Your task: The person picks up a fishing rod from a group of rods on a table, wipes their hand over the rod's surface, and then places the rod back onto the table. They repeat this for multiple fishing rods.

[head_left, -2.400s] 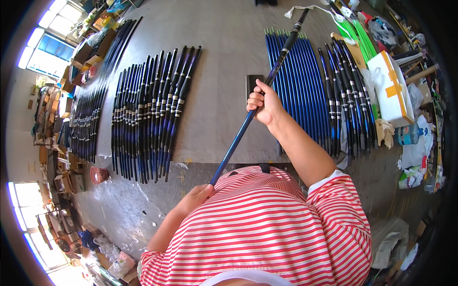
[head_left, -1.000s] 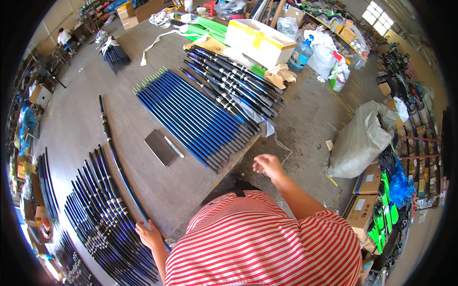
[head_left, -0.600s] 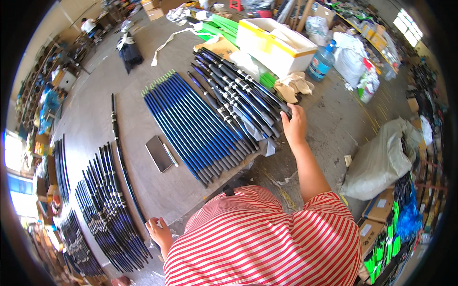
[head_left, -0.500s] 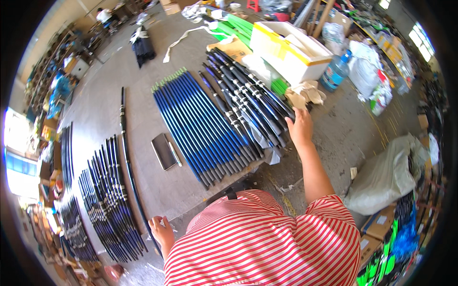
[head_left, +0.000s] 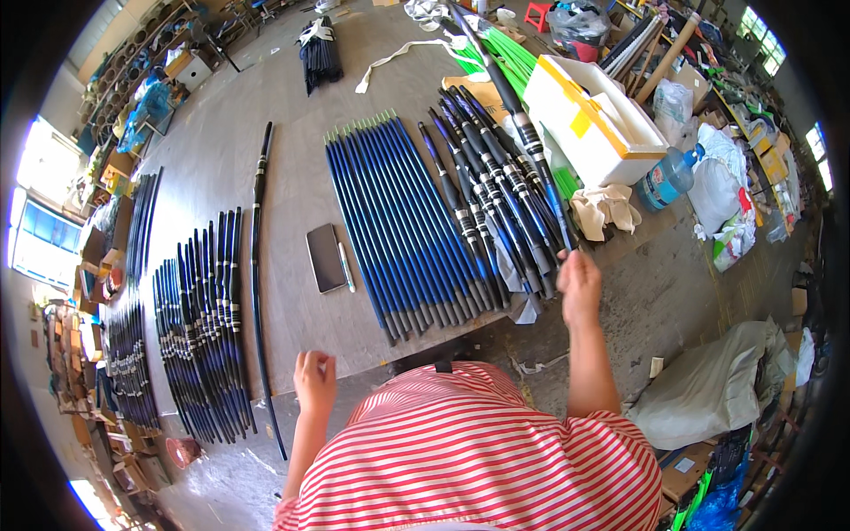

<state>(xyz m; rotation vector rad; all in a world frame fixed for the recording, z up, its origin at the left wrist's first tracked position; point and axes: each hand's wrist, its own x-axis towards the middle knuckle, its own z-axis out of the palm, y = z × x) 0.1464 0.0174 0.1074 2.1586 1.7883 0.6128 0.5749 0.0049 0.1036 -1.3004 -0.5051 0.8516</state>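
Note:
My right hand (head_left: 580, 281) is closed round the near end of a black-and-blue fishing rod (head_left: 534, 142), which is tilted up and away over the bundle. Beneath it, more fishing rods (head_left: 491, 190) with dark grips and silver reel seats lie in a heap. My left hand (head_left: 314, 382) hovers by the table's front edge, its fingers loosely bent and nothing visible in them. Left of that hand lies a single long dark rod (head_left: 257, 239). Blue rod sections (head_left: 398, 230) with pale green tips lie side by side in a row between my hands.
On the table (head_left: 292, 195) are a dark phone-like slab (head_left: 326, 258), a pen (head_left: 346, 267) and further rod groups (head_left: 208, 327) at left. A white foam box (head_left: 589, 111), a tan cloth (head_left: 606, 211) and a water bottle (head_left: 668, 181) stand at right. A grey sack (head_left: 708, 380) sits beside me.
My right hand has closed on a fishing rod and lifted it off the bundle. My left hand has risen and its fingers are more bent. The view has shifted.

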